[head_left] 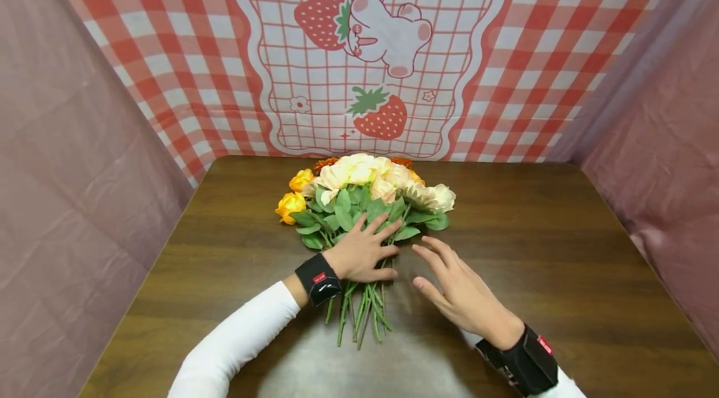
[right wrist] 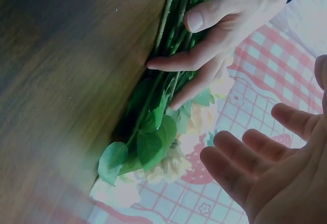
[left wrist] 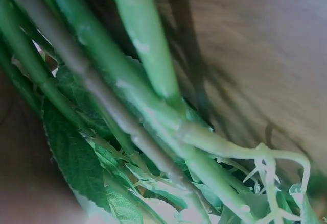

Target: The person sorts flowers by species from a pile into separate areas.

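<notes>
A bouquet of artificial-looking flowers (head_left: 359,170) lies on the brown table, with cream and peach blooms in the middle and orange ones at the left and back. Its green leaves (head_left: 345,208) spread below the blooms, and the bare stems (head_left: 365,310) point toward me. My left hand (head_left: 362,254) rests across the upper stems, fingers spread; the right wrist view shows its thumb and fingers over them. Just right of the bouquet, my right hand (head_left: 463,292) hovers with relaxed fingers, holding nothing. Close-up stems (left wrist: 138,86) fill the left wrist view, where no fingers show.
The wooden table (head_left: 224,248) extends on both sides of the bouquet. Behind its far edge hangs a red-and-white checked cloth (head_left: 533,42) with strawberry prints. Pink drapes (head_left: 73,167) flank the table at left and right.
</notes>
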Demonstrator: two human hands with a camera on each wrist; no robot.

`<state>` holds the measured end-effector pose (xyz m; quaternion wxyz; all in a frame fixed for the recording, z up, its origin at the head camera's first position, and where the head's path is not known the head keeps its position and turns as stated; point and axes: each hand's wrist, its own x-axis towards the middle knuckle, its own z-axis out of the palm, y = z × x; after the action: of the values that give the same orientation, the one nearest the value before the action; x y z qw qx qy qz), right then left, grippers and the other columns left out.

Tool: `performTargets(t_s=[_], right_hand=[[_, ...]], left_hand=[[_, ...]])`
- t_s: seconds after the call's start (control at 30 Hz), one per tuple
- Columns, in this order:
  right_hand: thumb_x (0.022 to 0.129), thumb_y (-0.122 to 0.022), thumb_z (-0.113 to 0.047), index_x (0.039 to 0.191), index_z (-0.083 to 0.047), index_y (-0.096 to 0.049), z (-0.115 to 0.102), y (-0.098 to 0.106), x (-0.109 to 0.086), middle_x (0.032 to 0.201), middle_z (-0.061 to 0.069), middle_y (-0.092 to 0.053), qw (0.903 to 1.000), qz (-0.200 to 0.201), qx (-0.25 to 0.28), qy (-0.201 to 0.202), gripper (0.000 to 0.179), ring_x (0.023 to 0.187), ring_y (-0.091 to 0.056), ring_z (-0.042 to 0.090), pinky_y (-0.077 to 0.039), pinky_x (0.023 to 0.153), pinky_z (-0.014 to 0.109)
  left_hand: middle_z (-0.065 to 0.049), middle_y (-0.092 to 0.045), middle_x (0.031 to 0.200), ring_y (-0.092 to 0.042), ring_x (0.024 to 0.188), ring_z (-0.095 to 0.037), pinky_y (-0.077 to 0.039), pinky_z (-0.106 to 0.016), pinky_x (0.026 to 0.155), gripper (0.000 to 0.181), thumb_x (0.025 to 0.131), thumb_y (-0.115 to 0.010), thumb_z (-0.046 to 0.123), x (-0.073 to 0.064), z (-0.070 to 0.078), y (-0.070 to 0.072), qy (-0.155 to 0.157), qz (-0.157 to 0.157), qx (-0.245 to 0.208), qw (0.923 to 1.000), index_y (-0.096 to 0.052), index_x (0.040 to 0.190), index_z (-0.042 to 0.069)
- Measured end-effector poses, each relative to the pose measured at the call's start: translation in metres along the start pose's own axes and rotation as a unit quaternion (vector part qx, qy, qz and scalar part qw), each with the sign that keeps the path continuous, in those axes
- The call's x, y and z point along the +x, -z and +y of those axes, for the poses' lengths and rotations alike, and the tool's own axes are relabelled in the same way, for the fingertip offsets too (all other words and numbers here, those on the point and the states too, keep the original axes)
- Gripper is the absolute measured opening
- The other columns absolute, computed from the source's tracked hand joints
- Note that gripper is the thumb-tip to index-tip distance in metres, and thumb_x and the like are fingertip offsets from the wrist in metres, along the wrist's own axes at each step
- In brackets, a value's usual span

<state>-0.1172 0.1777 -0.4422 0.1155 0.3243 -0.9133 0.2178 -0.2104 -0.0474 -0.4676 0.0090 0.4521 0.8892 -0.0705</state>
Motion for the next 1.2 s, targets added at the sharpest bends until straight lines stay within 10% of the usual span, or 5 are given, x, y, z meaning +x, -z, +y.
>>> performTargets(t_s=[1.2], right_hand=[[0.094,-0.050,-0.037,0.141,-0.013,-0.030,-0.004,-0.009,0.003,0.140,0.017,-0.034,0.9999,-0.008,0.007,0.005,0.056,0.118,-0.043,0.028,-0.050,0.080,0.049]], left_hand=[[-0.011,-0.016,0.153,-0.004,0.136,-0.035,-0.014,-0.067,0.102,0.055,0.089,-0.041,0.060,-0.079,-0.050,-0.021,0.057,0.071,-0.058,0.9942,-0.050,0.131,0.026]])
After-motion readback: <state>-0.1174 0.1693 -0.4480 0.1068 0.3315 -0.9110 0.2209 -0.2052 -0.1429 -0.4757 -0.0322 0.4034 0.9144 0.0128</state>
